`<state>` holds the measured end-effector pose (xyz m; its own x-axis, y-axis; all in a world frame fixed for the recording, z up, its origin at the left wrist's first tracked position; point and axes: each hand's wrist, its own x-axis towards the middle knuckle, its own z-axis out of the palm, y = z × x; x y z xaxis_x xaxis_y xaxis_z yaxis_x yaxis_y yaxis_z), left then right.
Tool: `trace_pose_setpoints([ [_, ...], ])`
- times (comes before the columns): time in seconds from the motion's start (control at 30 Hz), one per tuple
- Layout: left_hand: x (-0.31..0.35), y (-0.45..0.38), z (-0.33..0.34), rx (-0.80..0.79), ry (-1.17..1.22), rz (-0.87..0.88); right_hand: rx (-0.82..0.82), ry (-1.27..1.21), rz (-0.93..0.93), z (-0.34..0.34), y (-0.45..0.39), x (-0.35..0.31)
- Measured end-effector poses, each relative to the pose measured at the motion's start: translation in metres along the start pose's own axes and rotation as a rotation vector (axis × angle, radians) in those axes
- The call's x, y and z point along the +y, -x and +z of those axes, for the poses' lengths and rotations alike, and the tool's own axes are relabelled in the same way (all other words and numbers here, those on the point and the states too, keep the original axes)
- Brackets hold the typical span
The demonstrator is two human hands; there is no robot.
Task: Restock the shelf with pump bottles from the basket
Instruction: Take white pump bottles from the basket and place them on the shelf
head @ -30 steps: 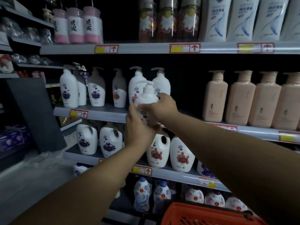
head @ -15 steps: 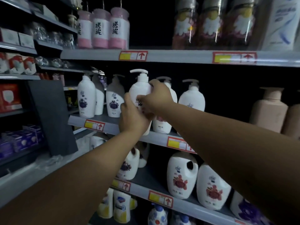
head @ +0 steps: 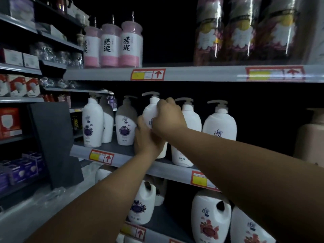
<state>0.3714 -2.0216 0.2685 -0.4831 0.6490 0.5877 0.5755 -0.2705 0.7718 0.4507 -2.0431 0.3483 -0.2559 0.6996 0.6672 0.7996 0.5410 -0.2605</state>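
While both hands clamp on one white pump bottle, the left hand grips low and the right hand wraps its shoulder. It stands upright on the middle shelf, between a purple-flowered bottle at left and a plain white bottle at right.

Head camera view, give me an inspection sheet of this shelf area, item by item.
Surface: grey middle shelf with a red and yellow price tag on its edge.
Job's things: white pump bottle upright on that shelf, in line with other white pump bottles; basket not in view.
Clutter: nothing seen.
Hands: left hand low on the bottle, right hand around its shoulder.
Cables: nothing seen.
Surroundings: pink-capped jars on the shelf above, white handled jugs below, dim lighting.
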Motion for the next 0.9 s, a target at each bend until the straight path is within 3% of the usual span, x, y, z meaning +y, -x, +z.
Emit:
trace_pose_setpoints([
  [0.9, -0.012, -0.004, 0.02, -0.168, -0.032, -0.057, -0.081, -0.063, -0.104, 0.013, 0.028, 0.03],
])
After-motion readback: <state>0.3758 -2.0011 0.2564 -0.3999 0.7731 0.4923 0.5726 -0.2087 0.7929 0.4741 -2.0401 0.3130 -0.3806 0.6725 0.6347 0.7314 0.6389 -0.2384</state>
